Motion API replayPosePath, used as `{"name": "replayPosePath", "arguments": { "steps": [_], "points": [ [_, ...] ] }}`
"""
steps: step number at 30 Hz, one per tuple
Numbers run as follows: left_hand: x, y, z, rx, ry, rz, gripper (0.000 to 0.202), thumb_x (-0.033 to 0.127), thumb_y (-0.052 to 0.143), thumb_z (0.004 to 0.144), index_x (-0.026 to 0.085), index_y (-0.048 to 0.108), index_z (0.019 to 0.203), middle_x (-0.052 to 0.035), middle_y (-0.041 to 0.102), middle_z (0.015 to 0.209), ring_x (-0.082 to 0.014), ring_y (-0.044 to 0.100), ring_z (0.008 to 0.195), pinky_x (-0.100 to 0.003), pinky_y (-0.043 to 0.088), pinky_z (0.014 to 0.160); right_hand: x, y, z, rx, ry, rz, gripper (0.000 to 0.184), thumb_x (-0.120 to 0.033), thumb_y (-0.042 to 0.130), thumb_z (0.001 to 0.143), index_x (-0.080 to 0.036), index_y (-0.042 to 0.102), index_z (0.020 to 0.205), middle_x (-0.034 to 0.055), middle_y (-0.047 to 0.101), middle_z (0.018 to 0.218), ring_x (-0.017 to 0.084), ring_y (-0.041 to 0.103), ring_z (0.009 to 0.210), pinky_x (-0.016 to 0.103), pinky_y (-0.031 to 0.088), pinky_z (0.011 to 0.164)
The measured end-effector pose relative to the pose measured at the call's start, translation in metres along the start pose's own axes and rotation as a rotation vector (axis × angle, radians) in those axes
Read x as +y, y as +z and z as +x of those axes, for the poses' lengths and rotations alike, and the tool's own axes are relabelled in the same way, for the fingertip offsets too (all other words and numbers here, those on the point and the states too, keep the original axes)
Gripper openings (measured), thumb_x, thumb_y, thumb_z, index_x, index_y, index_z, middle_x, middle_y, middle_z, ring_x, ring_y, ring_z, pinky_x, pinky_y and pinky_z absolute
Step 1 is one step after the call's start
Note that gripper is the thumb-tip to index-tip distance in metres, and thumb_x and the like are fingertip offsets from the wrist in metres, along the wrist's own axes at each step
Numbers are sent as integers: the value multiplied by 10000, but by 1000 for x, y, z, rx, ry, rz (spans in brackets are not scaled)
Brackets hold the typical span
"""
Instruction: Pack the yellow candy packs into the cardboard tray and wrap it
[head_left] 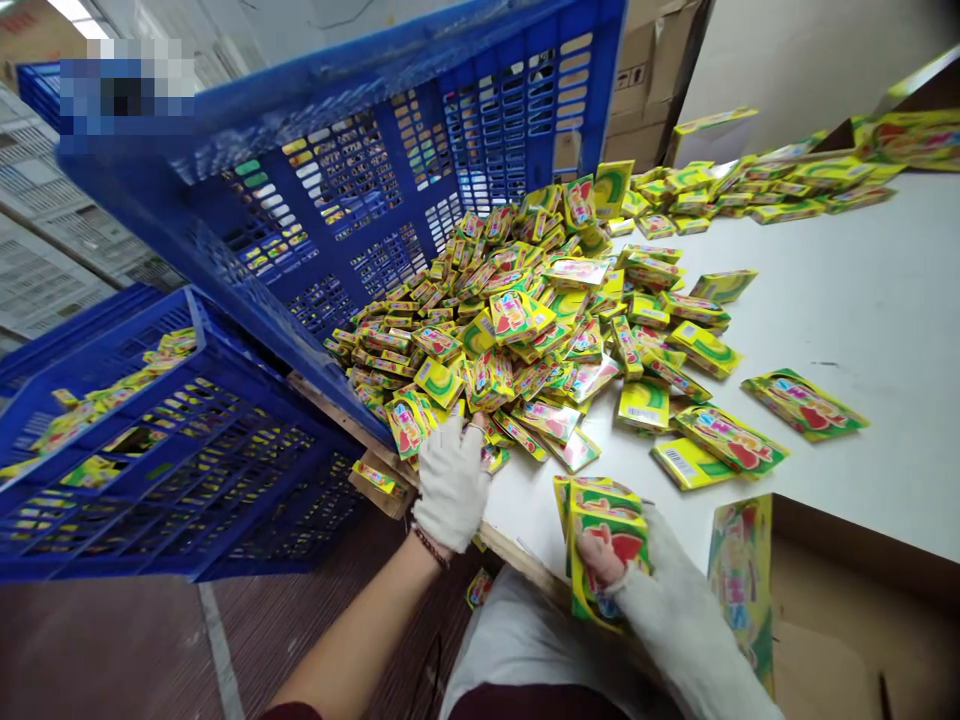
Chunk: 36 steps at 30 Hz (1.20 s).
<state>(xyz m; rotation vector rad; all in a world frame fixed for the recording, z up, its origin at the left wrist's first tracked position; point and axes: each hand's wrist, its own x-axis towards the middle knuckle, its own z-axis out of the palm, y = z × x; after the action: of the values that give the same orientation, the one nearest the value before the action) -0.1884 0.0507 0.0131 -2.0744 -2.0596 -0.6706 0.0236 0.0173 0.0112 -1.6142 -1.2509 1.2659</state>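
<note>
gripping a stack of flat yellow-green cardboard packs point(630, 545) at five o'clock, the white-gloved right hand point(660, 600) has few gathered, while a loose heap of matching packs point(517, 320) lies ungathered at twelve, the white-gloved left hand point(452, 485) touching its edge, grip unclear.

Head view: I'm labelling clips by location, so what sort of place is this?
Probably a packing area in a factory or warehouse: small printed boxes lie heaped on a white table, with a tilted blue plastic crate at the heap and brown cartons behind.
</note>
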Motion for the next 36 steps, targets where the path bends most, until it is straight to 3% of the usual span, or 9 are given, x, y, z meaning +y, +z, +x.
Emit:
{"name": "replayPosePath", "arguments": {
  "steps": [3, 8, 17, 21, 25, 27, 30, 33, 36],
  "points": [
    [-24, -5, 5, 4, 191, 79, 260, 53, 550, 825, 192, 693, 992, -95, 685, 942, -253, 642, 918, -397, 522, 835, -5, -11, 0, -112, 70, 106, 495, -613, 665, 759, -237, 698, 1079, 65, 783, 814, 284, 733, 690, 373, 598, 577],
    [-28, -8, -24, 215, 377, -240, 225, 65, 508, 851, 215, 661, 918, -77, 677, 1056, -203, 634, 994, -357, 529, 873, -7, -14, -8, -131, 294, 413, 545, -630, 780, 653, -220, 696, 1003, 78, 773, 756, 311, 738, 667, 387, 593, 535],
    [-11, -2, -3, 44, -594, -1318, 475, 344, 694, 824, 191, 606, 1265, -84, 659, 1220, -189, 661, 1022, -315, 549, 909, 1, -19, -16, -166, 470, 872, 499, -499, 902, 539, -201, 763, 915, 146, 783, 920, 389, 745, 868, 524, 625, 763],
    [-2, 3, 12, -165, -731, -1738, 440, 385, 792, 767, 208, 654, 1145, -31, 684, 967, -140, 663, 802, -284, 572, 781, 5, -21, -15, -161, 469, 955, 433, -531, 894, 561, -244, 775, 861, 128, 788, 950, 386, 738, 946, 561, 608, 848],
    [34, 16, 7, -310, -785, -1982, 378, 333, 836, 728, 225, 659, 1043, 24, 635, 838, -91, 616, 691, -217, 537, 671, 2, -11, -11, -371, 513, 1111, 440, -648, 816, 639, -256, 783, 833, 123, 781, 1017, 349, 698, 1093, 537, 570, 953],
    [55, 24, 0, -353, -750, -1898, 360, 350, 818, 737, 208, 668, 1032, 11, 638, 832, -106, 610, 681, -229, 527, 646, 8, -4, -9, -407, 539, 1190, 382, -574, 856, 642, -251, 784, 833, 90, 787, 997, 305, 706, 1083, 493, 547, 1004],
    [69, 32, -10, -269, -551, -1404, 242, 300, 669, 852, 195, 690, 1069, -51, 675, 970, -191, 650, 898, -331, 544, 830, 27, -1, -6, -306, 542, 1245, 264, -470, 872, 675, -257, 773, 796, 29, 793, 861, 256, 746, 951, 463, 554, 1000],
    [52, 25, -13, -176, -223, -776, 263, 177, 582, 868, 221, 685, 1106, -74, 663, 1128, -242, 587, 1137, -398, 449, 1044, 35, -5, -6, -199, 470, 1194, 250, -481, 829, 725, -253, 765, 802, 27, 789, 815, 272, 753, 911, 490, 573, 960],
    [17, 7, -8, -347, -30, -252, 190, 178, 556, 901, 222, 669, 1047, -77, 650, 1110, -248, 575, 1111, -398, 453, 1018, 22, -5, -12, -95, 422, 1099, 325, -484, 877, 642, -234, 754, 810, 48, 789, 820, 306, 751, 911, 497, 583, 931]
  ]
}}
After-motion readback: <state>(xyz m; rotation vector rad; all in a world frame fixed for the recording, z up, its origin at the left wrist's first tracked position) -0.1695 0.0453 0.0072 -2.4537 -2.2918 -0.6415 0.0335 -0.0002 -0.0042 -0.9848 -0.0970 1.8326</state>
